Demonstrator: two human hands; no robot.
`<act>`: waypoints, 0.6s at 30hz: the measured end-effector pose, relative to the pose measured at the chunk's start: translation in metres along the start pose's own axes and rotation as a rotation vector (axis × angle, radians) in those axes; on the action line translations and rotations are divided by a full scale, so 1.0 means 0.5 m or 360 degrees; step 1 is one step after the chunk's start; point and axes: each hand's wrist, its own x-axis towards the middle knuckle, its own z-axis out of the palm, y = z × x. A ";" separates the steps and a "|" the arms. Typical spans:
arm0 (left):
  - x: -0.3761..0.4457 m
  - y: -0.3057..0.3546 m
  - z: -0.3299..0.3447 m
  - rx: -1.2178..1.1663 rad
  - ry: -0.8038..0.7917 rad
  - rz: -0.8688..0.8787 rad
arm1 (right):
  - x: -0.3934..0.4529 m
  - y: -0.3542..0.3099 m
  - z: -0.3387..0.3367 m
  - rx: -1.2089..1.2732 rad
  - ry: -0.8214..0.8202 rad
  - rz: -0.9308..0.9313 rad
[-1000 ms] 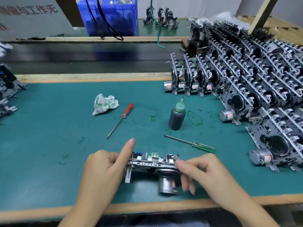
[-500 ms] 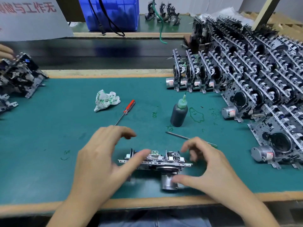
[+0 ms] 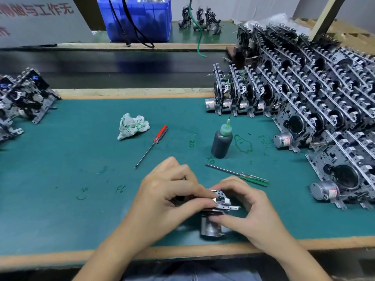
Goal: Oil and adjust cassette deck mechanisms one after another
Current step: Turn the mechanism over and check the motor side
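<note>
Green-matted workbench [image 3: 60, 169] with a pale wooden front edge; dark conveyor belt [image 3: 121, 65] behind it.

Item in hand: one grey metal cassette deck mechanism [image 3: 220, 203] with a silver cylindrical motor [image 3: 209, 228] hanging beneath, held just above the mat near the front edge. Left hand [image 3: 168, 191]: fingers curled over the mechanism's left half, thumb and fingertip pinching at the white part on top. Right hand [image 3: 249, 207]: fingers arched over the far side, thumb pressed against the motor from below; it grips the unit.

Tools, all lying free on the mat: dark squeeze bottle with green needle nozzle [image 3: 222, 142], upright, beyond the hands; green-handled screwdriver [image 3: 237, 175], just beside the right hand; red-handled screwdriver [image 3: 151, 147], further left; crumpled white-and-green cloth [image 3: 133, 127].

Stock: dense rows of grey mechanisms stacked on edge [image 3: 304, 102] at right; a smaller pile of mechanisms [image 3: 22, 98] at far left. Blue plastic crate [image 3: 138, 17] at rear.

Step, as judged: hand checking or seating of a small part on top, neither oil nor driver in use. Next move likely calls for freeing one hand to fetch the bottle or the green-handled driver while the other steadies the unit.
</note>
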 end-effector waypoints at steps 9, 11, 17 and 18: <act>0.003 0.006 0.014 0.0024 0.0075 -0.0042 | -0.006 0.011 0.002 0.0127 0.0069 -0.0004; 0.004 0.007 0.015 0.0019 0.0077 -0.0031 | -0.006 0.010 0.000 0.0107 0.0056 0.0003; 0.004 0.006 0.014 0.0021 0.0076 -0.0027 | -0.008 0.010 0.003 0.0096 0.0057 -0.0024; 0.003 0.006 0.015 0.0047 0.0089 -0.0037 | -0.008 0.009 0.003 0.0067 0.0057 -0.0030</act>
